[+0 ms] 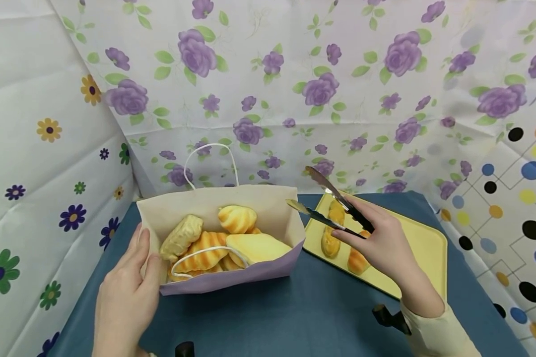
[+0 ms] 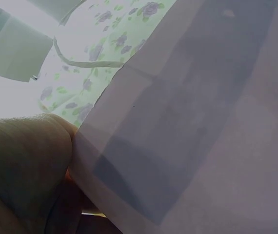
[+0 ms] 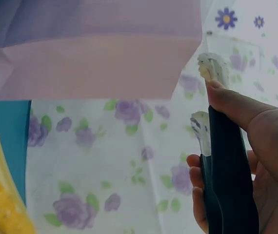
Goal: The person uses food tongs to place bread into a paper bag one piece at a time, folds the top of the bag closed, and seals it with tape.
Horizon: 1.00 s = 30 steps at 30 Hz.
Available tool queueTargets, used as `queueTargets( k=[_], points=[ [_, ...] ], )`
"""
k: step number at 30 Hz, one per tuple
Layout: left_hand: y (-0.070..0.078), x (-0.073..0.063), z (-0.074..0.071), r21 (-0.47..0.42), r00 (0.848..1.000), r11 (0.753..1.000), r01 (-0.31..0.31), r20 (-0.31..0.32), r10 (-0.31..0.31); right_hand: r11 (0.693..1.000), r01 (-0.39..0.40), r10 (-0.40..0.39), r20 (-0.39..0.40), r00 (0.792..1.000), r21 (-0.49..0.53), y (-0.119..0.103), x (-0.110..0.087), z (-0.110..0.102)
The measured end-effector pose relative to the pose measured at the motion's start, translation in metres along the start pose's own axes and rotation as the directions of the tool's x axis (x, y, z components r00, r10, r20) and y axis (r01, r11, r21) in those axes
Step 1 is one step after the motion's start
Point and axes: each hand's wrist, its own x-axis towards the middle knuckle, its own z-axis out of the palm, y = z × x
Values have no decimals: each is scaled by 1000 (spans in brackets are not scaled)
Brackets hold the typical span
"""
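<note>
A lilac paper bag [image 1: 223,282] with white rope handles lies open toward me on the blue-covered table. Several breads are inside it, among them a striped croissant [image 1: 207,245], a small striped roll [image 1: 237,219] and a pale yellow bread [image 1: 256,248]. My left hand [image 1: 127,292] grips the bag's left edge, thumb on the near side; the left wrist view shows the bag's wall [image 2: 188,107] up close. In my right hand [image 1: 384,243] is a pair of tongs [image 1: 339,206] with black handles. The tongs' tips are spread, with nothing between them, near the bag's right edge.
To the right lies a yellow tray [image 1: 422,248] holding a long bread [image 1: 330,243] and a browned roll [image 1: 357,260], partly under my right hand. Flowered cloth [image 1: 259,89] hangs behind the table, and dotted cloth [image 1: 513,213] on the right.
</note>
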Motion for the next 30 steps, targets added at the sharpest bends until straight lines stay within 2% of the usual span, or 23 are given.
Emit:
queueTargets(
  k=[5,11,19,22,27,30],
  points=[
    [1,0,1,-7,1000,1000,-20,-12,20,991,-137,137,18,990,-10,13,-23,-5],
    [1,0,1,-12,1000,1000,-20,-21,19,969,-240,242,35,970,-67,28,-43,-15],
    [0,1,1,-13,1000,1000,-1,-10,1,918,-388,393,56,918,-86,42,-64,-27],
    [1,1,1,-18,1000,1000,-1,-12,1,903,-419,424,44,905,-95,46,-70,-28],
    [1,0,1,-14,1000,1000,7,-9,-7,894,-432,438,27,899,-122,52,-79,-28],
    [1,0,1,-14,1000,1000,5,-5,-5,868,-473,482,28,876,-153,55,-87,-31]
  ],
)
